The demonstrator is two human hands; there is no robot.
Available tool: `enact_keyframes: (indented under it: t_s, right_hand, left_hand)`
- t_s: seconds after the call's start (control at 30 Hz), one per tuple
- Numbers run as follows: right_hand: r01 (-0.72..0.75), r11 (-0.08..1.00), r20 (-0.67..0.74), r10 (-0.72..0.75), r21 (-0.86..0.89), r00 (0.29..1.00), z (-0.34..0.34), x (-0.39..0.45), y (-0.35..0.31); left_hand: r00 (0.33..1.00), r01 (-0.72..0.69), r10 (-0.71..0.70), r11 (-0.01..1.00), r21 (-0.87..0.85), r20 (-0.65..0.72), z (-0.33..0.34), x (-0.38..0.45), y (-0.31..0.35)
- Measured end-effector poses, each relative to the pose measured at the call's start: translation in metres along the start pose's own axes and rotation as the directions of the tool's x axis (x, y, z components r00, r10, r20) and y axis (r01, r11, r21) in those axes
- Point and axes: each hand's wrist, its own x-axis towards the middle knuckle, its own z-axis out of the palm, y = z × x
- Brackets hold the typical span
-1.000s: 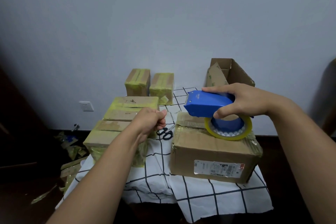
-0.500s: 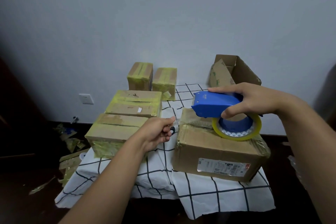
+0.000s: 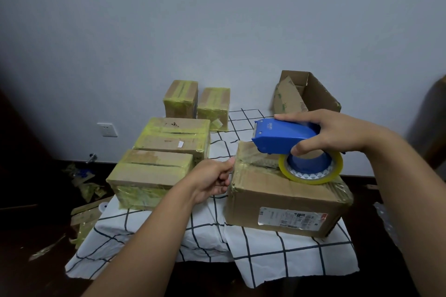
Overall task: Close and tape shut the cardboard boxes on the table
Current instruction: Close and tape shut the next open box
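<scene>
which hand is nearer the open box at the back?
Right. The right hand, gripping the tape dispenser, is just in front of the open box; the left hand is farther left.

Tape dispenser (image 3: 287, 136) atop front-right box (image 3: 284, 202)

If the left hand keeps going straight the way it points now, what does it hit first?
Most likely the big cardboard box: the left hand points right and slightly away, its fingertips right at the box's near-left top corner. Whether they already touch is unclear, since depth is hard to judge here.
</scene>
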Motion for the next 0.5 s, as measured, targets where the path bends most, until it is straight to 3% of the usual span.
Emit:
enact_keyframes:
  t_s: [0.23,0.43,0.5]
  right_hand:
    - [-0.003,1.0,-0.007,0.003,0.0,1.0,0.002,0.001,0.001]
    - [-0.009,1.0,-0.019,0.009,0.003,1.0,0.003,0.002,0.003]
    - [-0.01,1.0,-0.026,0.011,0.011,1.0,0.003,0.0,0.002]
  left_hand:
    - [0.999,0.018,-0.008,0.966,0.258,-0.041,0.005,-0.004,0.006]
    - [0.96,-0.046,0.186,0.842,0.538,-0.209,0.011,-0.005,-0.003]
    - [0.9,-0.12,0.32,0.835,0.537,-0.296,0.014,-0.006,-0.009]
